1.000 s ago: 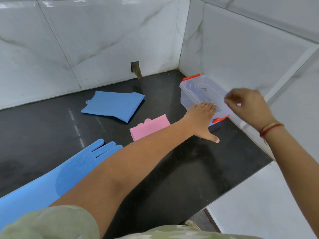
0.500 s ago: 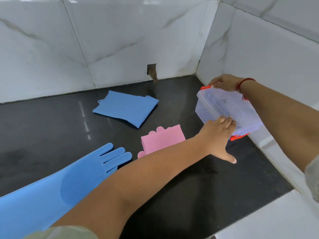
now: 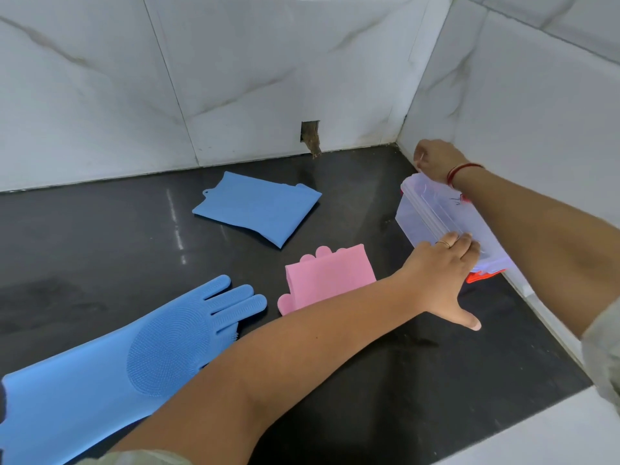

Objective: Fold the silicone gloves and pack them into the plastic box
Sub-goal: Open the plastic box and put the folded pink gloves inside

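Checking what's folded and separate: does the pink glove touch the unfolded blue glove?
Apart. The head view shows a strip of dark counter between the pink glove and the fingertips of the unfolded blue glove.

One head-worn wide-angle view looks forward and down, close over the glossy black stone surface (image 3: 369, 380) toward a tiled corner.

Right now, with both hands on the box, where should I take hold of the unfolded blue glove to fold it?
Grip the unfolded blue glove at its finger end, coming from above on the left. It lies flat on the counter, so pinch the edge there; the left hand's arm crosses its near side.
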{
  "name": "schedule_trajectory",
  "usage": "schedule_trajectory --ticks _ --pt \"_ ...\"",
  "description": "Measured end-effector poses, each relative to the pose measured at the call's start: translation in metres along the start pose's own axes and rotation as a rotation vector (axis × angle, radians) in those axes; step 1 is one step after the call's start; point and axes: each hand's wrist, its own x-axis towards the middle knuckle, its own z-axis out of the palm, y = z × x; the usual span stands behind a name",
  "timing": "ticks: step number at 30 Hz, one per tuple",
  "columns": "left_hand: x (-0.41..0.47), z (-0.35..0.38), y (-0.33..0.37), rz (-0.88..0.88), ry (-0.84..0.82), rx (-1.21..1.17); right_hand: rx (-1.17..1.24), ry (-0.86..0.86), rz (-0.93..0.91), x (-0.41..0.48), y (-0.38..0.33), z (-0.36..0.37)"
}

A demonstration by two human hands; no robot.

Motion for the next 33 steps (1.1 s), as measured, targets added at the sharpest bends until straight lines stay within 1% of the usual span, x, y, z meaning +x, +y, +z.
schedule_trajectory --ticks 1,2,4,6,7,8,11,13,15,17,18,19,20,22,23,24,25,26,29,31,33 --pt "0.0 0.0 0.0 -0.003 -0.006 0.001 -0.018 -0.021 -0.058 0.001 -0.001 -0.002" --pt "-0.001 0.001 0.0 -0.008 -0.012 0.007 -0.062 -0.078 -0.113 0.002 -0.001 -0.007" --pt "0.0 0.001 0.0 -0.006 -0.021 0.041 -0.181 -0.275 -0.167 0.001 -0.004 -0.02" --pt "0.002 0.002 -0.001 0.004 -0.023 0.088 -0.281 -0.477 -0.18 0.0 -0.007 -0.034" --pt "0.002 0.004 -0.001 0.006 -0.024 0.103 -0.305 -0.535 -0.187 -0.001 -0.009 -0.039" --pt "0.002 0.005 -0.001 0.005 -0.028 0.114 -0.32 -0.561 -0.203 -0.001 -0.011 -0.042" --pt "0.004 0.009 0.002 -0.003 -0.023 0.147 -0.376 -0.555 -0.262 0.002 -0.016 -0.047" --pt "0.006 0.007 -0.001 0.023 -0.007 0.087 -0.408 -0.556 -0.282 0.004 -0.019 -0.049" --pt "0.007 0.001 -0.01 0.037 0.03 -0.121 -0.414 -0.546 -0.3 0.005 -0.017 -0.048" --pt "0.006 -0.005 -0.023 -0.015 0.194 -0.378 -0.41 -0.51 -0.319 0.004 -0.012 -0.047" --pt "0.006 -0.009 -0.031 -0.091 0.288 -0.526 -0.408 -0.489 -0.33 0.002 -0.009 -0.046" --pt "0.009 -0.012 -0.041 -0.221 0.36 -0.68 -0.407 -0.465 -0.343 0.0 -0.006 -0.044" --pt "0.013 -0.014 -0.052 -0.388 0.399 -0.831 -0.409 -0.437 -0.355 -0.001 -0.002 -0.041" --pt "0.026 -0.017 -0.079 -0.765 0.415 -1.186 -0.418 -0.37 -0.377 -0.004 0.003 -0.035" --pt "0.032 -0.016 -0.094 -0.921 0.393 -1.415 -0.425 -0.343 -0.385 -0.006 0.005 -0.033" --pt "0.038 -0.014 -0.108 -1.026 0.346 -1.629 -0.438 -0.323 -0.395 -0.008 0.007 -0.032" --pt "0.043 -0.01 -0.12 -1.093 0.284 -1.779 -0.454 -0.31 -0.41 -0.01 0.007 -0.031" --pt "0.046 -0.006 -0.129 -1.128 0.208 -1.851 -0.465 -0.3 -0.432 -0.013 0.008 -0.03" --pt "0.059 0.006 -0.145 -1.182 -0.01 -1.9 -0.46 -0.283 -0.48 -0.018 0.01 -0.026" --pt "0.074 0.013 -0.15 -1.189 -0.081 -1.947 -0.485 -0.29 -0.509 -0.019 0.011 -0.024" --pt "0.086 0.012 -0.148 -1.199 -0.163 -1.871 -0.501 -0.29 -0.521 -0.019 0.011 -0.023"
